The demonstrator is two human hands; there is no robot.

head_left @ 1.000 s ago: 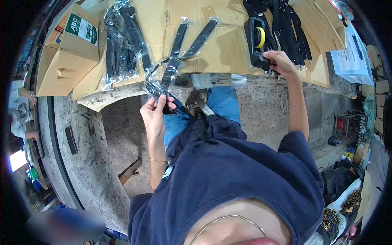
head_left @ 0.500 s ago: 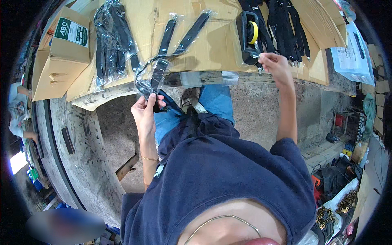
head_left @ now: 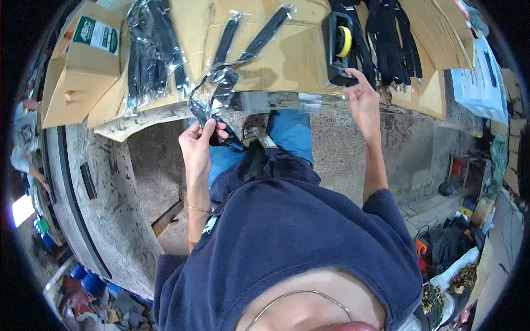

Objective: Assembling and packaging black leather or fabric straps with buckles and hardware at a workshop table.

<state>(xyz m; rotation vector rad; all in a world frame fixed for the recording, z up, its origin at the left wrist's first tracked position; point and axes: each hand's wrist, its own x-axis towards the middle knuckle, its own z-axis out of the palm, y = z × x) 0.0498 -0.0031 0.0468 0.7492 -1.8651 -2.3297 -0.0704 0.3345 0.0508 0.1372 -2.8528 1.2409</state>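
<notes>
glossy clear plastic wrap (head_left: pixel 200 99) on black strap (head_left: pixel 224 87), matt cloth straps (head_left: pixel 388 47), smooth black plastic tape dispenser (head_left: pixel 333 55), smooth yellow tape roll (head_left: pixel 347 42), matt cardboard sheet (head_left: pixel 298 63), denim jeans (head_left: pixel 291 132), matt cloth shirt (head_left: pixel 309 226), rough floor (head_left: pixel 348 143)

Cardboard sheet (head_left: pixel 298 66) on bench (head_left: pixel 461 127). Carton (head_left: pixel 91 74) at left end, bagged strap bundle (head_left: pixel 152 55) just right of it. Forked bagged strap (head_left: pixel 224 87) right of bundle: two ends far, on sheet; near end past sheet edge, in left hand (head_left: pixel 197 142). Further right: tape dispenser (head_left: pixel 333 55), tape roll (head_left: pixel 346 41) in it, right hand (head_left: pixel 364 102) at its near side. Loose straps (head_left: pixel 386 44) right of dispenser, then plastic bin (head_left: pixel 477 83).
</notes>
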